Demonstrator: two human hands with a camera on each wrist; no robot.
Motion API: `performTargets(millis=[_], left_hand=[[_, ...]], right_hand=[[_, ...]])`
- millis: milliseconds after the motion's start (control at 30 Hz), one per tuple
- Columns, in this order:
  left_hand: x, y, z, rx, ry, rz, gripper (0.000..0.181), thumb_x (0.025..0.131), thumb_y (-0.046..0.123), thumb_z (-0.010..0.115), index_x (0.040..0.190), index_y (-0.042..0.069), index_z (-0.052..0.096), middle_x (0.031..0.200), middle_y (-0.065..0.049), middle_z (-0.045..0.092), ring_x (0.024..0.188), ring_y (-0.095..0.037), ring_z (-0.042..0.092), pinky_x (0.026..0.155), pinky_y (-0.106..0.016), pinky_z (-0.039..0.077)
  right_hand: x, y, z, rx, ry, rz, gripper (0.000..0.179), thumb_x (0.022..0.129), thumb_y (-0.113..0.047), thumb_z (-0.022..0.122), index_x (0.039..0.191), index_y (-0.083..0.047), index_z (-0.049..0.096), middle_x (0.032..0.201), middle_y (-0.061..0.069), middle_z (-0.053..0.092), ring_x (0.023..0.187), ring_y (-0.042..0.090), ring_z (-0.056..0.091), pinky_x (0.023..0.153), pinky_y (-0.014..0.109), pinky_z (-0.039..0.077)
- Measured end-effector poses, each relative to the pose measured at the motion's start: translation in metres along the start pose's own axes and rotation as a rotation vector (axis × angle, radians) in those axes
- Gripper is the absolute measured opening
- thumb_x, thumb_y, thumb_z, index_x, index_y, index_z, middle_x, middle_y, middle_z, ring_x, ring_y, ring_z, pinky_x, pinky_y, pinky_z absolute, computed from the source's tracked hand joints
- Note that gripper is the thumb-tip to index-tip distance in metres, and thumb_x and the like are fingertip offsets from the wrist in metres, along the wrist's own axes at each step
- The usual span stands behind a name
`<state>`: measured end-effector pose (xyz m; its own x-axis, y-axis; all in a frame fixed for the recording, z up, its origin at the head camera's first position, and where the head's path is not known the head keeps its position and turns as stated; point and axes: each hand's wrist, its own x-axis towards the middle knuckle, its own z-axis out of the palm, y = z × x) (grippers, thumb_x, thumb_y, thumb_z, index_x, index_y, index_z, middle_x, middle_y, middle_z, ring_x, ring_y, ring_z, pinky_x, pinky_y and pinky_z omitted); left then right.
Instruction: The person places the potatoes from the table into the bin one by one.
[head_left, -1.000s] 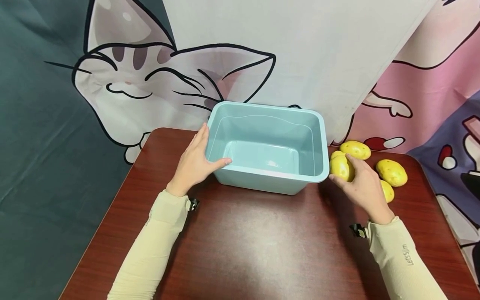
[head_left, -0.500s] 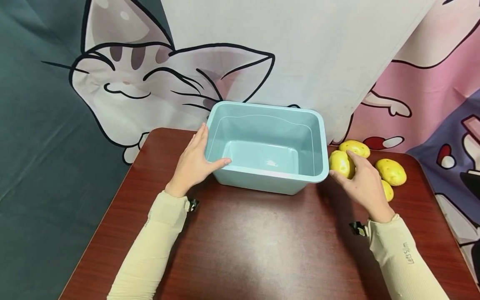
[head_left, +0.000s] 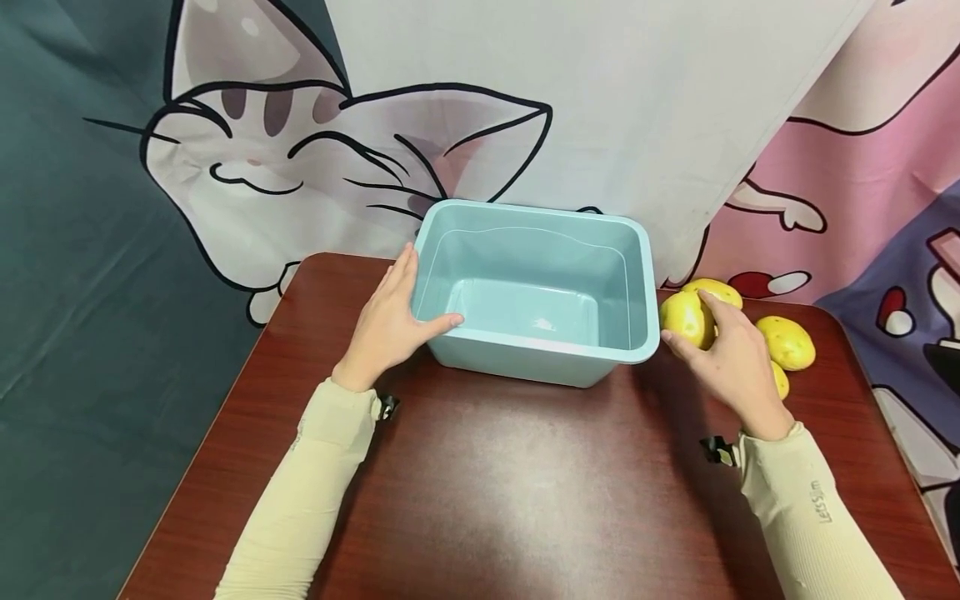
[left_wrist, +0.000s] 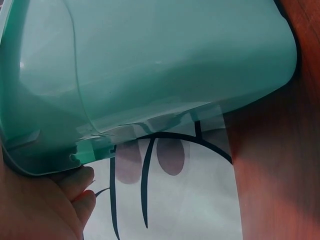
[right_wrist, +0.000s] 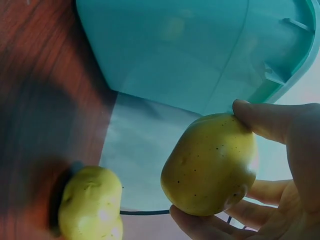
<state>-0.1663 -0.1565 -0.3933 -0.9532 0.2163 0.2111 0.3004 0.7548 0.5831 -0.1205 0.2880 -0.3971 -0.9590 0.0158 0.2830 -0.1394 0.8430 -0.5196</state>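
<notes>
A light blue plastic bin (head_left: 525, 364) stands at the back of the table. My left hand (head_left: 392, 323) rests at its left front corner, thumb over the front rim and fingers straight along the left side. In the left wrist view, fingertips (left_wrist: 82, 187) show just under the rim. My right hand (head_left: 729, 357) holds a yellow potato (head_left: 687, 319) beside the bin's right end. The right wrist view shows thumb and fingers around this potato (right_wrist: 210, 165), with another potato (right_wrist: 91, 202) lower on the table.
Behind the right hand lies a potato (head_left: 716, 291) at the table's back edge. Farther right are another potato (head_left: 786, 342) and a partly hidden potato (head_left: 781, 381). A cartoon-print cloth (head_left: 615, 108) hangs directly behind the reddish-brown table (head_left: 517, 475).
My right hand has lifted slightly with the potato, which now overlaps the one behind it more. My left hand and the bin have stayed in place.
</notes>
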Motion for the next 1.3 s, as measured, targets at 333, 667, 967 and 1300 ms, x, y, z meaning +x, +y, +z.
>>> performTargets(millis=[333,667,967,1300], left_hand=[[-0.001,0.000,0.001,-0.001,0.001,0.000,0.119,0.078,0.075,0.068,0.160,0.005,0.016,0.168,0.002,0.006,0.152,-0.032,0.016,0.119,-0.051,0.022],[-0.001,0.000,0.000,-0.002,0.005,-0.002,0.119,0.079,0.074,0.068,0.160,0.005,0.015,0.168,0.003,0.006,0.152,-0.032,0.016,0.119,-0.051,0.022],[0.000,-0.001,0.000,0.001,0.020,0.007,0.119,0.079,0.073,0.069,0.160,0.004,0.016,0.168,0.002,0.007,0.152,-0.033,0.018,0.119,-0.051,0.022],[0.000,0.000,0.000,-0.001,0.009,0.003,0.118,0.079,0.073,0.068,0.160,0.005,0.016,0.168,0.002,0.007,0.152,-0.034,0.018,0.119,-0.050,0.022]], right_hand=[[0.005,-0.006,-0.008,0.027,0.041,-0.033,0.070,0.085,-0.026,0.080,0.142,0.003,0.051,0.133,0.027,0.056,0.115,0.043,0.051,0.089,0.060,0.036],[0.007,-0.016,-0.016,0.020,0.038,0.008,0.077,0.087,-0.031,0.079,0.149,-0.001,0.046,0.137,0.028,0.054,0.114,0.044,0.052,0.088,0.059,0.038],[0.009,-0.025,-0.019,0.020,0.074,-0.008,0.077,0.086,-0.031,0.079,0.149,-0.002,0.046,0.135,0.027,0.055,0.107,0.040,0.052,0.081,0.052,0.037],[0.010,-0.034,-0.020,0.037,0.118,-0.033,0.076,0.085,-0.028,0.081,0.148,-0.003,0.048,0.135,0.026,0.057,0.109,0.040,0.053,0.083,0.053,0.037]])
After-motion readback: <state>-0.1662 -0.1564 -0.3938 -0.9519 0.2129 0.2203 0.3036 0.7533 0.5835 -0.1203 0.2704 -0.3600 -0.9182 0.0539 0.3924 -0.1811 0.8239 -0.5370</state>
